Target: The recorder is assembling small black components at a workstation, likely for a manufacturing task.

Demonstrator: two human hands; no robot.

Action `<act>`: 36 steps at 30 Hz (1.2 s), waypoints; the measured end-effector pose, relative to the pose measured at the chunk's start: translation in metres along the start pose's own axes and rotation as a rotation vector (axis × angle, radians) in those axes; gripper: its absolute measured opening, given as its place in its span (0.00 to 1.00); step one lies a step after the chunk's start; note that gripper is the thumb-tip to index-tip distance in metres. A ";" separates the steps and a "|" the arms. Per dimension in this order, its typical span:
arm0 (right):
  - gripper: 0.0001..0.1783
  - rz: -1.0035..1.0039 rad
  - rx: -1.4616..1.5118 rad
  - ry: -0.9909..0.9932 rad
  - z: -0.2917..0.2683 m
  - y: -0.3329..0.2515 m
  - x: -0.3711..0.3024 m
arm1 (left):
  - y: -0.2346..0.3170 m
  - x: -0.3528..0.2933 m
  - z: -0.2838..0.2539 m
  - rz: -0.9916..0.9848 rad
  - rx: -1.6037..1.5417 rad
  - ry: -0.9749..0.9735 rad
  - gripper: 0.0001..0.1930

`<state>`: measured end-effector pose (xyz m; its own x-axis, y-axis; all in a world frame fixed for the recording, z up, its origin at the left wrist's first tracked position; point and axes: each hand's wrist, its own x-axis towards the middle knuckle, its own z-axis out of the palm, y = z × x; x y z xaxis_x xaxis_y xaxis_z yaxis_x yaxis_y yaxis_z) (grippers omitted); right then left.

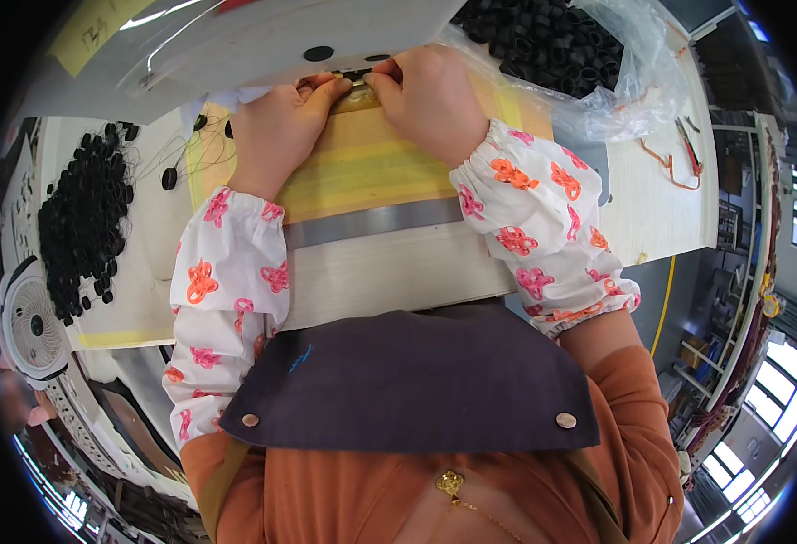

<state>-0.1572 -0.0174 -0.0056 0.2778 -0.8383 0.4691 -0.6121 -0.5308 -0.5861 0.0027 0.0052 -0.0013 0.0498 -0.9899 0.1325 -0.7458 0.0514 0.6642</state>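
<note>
My left hand (280, 127) and my right hand (430, 95) meet under the white housing of a machine (235, 63), which looks like a sewing machine. Thumbs and fingers of both are closed in a pinch on a small black piece (357, 73), mostly hidden by the fingertips. Below it shows a bit of shiny metal on the machine bed. The yellow-taped work surface (353, 163) lies under my wrists. Both forearms wear white sleeve covers with pink and orange flowers.
An open clear plastic bag (638, 100) of black rings (552, 45) stands at the far right. Small scissors or snips (691, 150) with an orange cord lie near it. At left are a heap of black pieces (86, 218), loose threads and a white fan (34, 322).
</note>
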 end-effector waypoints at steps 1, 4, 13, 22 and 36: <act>0.07 0.030 0.003 -0.006 -0.001 0.000 -0.001 | 0.001 0.000 0.000 0.013 0.016 0.010 0.15; 0.07 0.009 0.036 0.050 -0.001 0.004 -0.002 | 0.003 0.002 0.002 -0.022 0.077 -0.007 0.16; 0.06 -0.006 0.093 0.035 0.000 0.011 0.000 | 0.007 0.001 0.002 -0.088 0.039 -0.025 0.17; 0.10 0.067 0.112 0.021 -0.002 0.012 -0.004 | 0.002 -0.009 0.002 0.157 0.021 0.134 0.12; 0.09 0.461 0.663 -0.228 -0.023 -0.022 -0.040 | 0.017 -0.049 -0.004 0.263 -0.142 0.116 0.08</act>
<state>-0.1714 0.0304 0.0038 0.2931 -0.9560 -0.0162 -0.1591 -0.0321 -0.9867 -0.0096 0.0546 0.0061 -0.0509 -0.9188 0.3914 -0.6436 0.3298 0.6906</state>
